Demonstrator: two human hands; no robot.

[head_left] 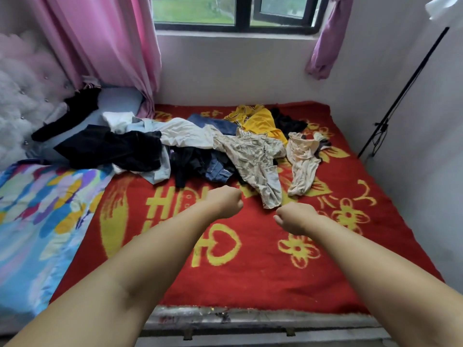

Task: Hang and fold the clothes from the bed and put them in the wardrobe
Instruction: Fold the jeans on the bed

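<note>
A heap of clothes lies across the far half of the bed [250,276], which has a red blanket with yellow signs. In the heap are a black garment [112,149], a white shirt [185,132], a patterned beige garment [255,156], a yellow garment [260,121], blue jeans [215,123] and a pale pink piece [300,161]. Both my arms reach out over the blanket. My left hand [225,201] and my right hand [295,217] are curled into fists, hold nothing, and hover just short of the beige garment. No wardrobe is in view.
A colourful blue quilt [37,221] covers the bed's left side, beside a tufted pale headboard [22,96]. Pink curtains [107,46] hang left of the window [235,11]. White walls close the bed at the back and right. A black stand [400,96] leans at the right wall.
</note>
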